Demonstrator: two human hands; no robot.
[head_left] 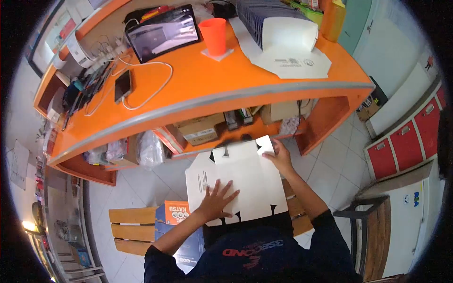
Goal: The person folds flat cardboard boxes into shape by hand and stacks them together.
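Fingers of the left hand (218,197) were spread wide and pressed flat on a white flat carton blank (238,181), near its six o'clock edge. Fingers of the right hand (279,155) were curled together over the blank's two o'clock corner, pinching a small flap there between fingertips and thumb.

That unfolded carton blank lay across the person's lap, below the front edge of an orange counter (198,89) and above a wooden bench (132,231). Its long axis ran roughly from seven o'clock to one o'clock, and the end with the cut-out tabs pointed toward one o'clock, at the counter's lower shelf. It was plain white card, nearly flat, with dark triangular notches along the twelve o'clock and six o'clock edges and a small block of dark print near the nine o'clock edge. The print was too small to read.

On the bench at eight o'clock from the left hand lay an orange and blue printed carton (177,214), partly under the forearm. On the counter stood an orange cup (214,35) at twelve o'clock, a dark tablet (163,33) at eleven o'clock, a phone (123,85) with a white cable at ten o'clock, and a stack of white blanks (283,37) at one o'clock.
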